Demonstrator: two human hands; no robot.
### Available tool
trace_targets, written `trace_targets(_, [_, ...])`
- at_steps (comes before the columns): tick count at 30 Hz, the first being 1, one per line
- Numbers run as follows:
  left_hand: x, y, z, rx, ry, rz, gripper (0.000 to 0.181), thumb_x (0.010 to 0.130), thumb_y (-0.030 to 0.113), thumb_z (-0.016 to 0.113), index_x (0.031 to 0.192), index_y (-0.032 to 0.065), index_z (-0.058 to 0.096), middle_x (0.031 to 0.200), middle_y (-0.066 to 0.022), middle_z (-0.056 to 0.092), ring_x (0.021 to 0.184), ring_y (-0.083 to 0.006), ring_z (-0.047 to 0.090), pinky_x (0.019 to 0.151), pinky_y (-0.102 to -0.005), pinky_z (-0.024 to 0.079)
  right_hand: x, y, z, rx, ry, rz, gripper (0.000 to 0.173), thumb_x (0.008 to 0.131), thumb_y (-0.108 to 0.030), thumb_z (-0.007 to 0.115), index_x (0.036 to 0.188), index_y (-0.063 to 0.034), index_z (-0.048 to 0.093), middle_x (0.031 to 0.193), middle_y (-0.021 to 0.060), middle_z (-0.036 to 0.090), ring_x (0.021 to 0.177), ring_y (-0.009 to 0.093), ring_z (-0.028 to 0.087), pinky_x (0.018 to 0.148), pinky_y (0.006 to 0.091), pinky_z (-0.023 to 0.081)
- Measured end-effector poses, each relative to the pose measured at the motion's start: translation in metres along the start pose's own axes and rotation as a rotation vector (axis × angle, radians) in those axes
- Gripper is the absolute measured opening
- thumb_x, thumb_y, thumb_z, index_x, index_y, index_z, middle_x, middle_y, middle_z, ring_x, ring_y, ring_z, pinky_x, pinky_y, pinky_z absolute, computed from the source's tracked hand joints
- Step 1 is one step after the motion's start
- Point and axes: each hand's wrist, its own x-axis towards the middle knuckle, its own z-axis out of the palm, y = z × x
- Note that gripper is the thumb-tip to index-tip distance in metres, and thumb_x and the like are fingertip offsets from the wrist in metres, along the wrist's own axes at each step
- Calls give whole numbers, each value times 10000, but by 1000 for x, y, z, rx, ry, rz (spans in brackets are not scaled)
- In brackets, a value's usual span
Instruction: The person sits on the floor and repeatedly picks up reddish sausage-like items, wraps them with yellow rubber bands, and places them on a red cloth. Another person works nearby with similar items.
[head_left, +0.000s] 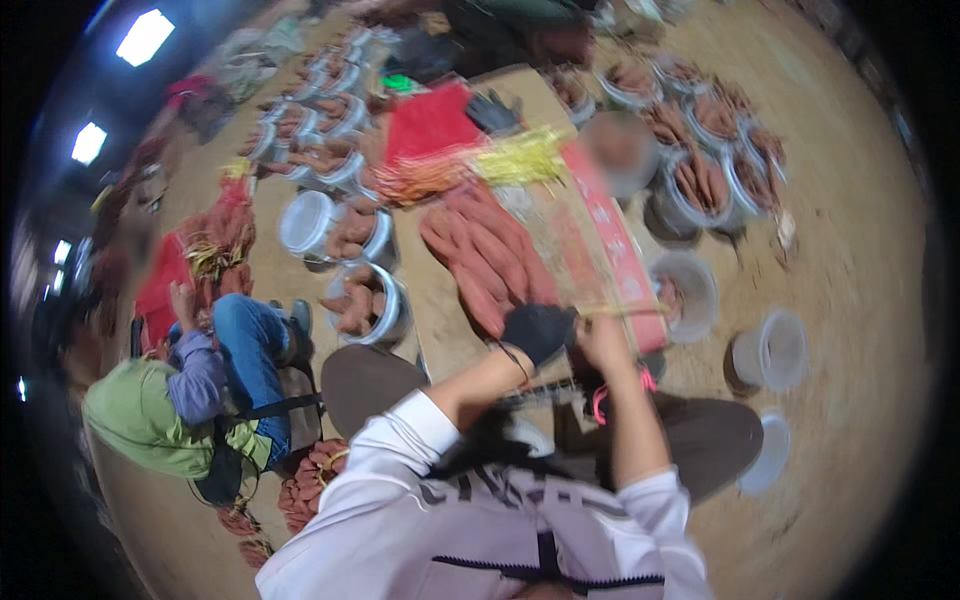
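A red mesh bag (487, 251) packed with long sweet potatoes lies before me on a flattened cardboard sheet. My left hand (534, 334), in a black glove, closes around the near end of the bag. Close beside it, my bare right hand (600, 343) grips a thin yellow tie (626, 308) that stretches to the right. What the right fingers do at the bag's neck is partly hidden and blurred. Farther up the cardboard (544, 217) are a bundle of yellow ties (517, 157), a stack of red mesh bags (431, 124) and a dark glove (493, 112).
Buckets of sweet potatoes (365, 304) stand to the left, with several more (701, 187) at the upper right. Plastic buckets (771, 351) sit on the right floor. A person in a green head covering (150, 420) sits at my left, near filled bags (311, 484).
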Motion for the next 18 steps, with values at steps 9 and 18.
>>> trace_targets(9, [20, 19, -41, -77, 39, -36, 261, 928, 327, 589, 1016, 145, 754, 729, -129, 684, 636, -346, 657, 554, -477, 508, 114, 182, -198, -409, -72, 340, 323, 869, -313, 705, 883, 6, 754, 810, 134, 741, 689, 216, 712, 657, 368, 557])
trace_targets(18, [17, 15, -51, -68, -26, -1, 260, 866, 190, 725, 1083, 48, 732, 644, -115, 599, 565, -280, 607, 501, -397, 457, 149, 269, -62, -327, -272, 711, 459, 817, -309, 737, 1183, -65, 606, 1264, 156, 564, 1179, 262, 545, 946, 398, 453])
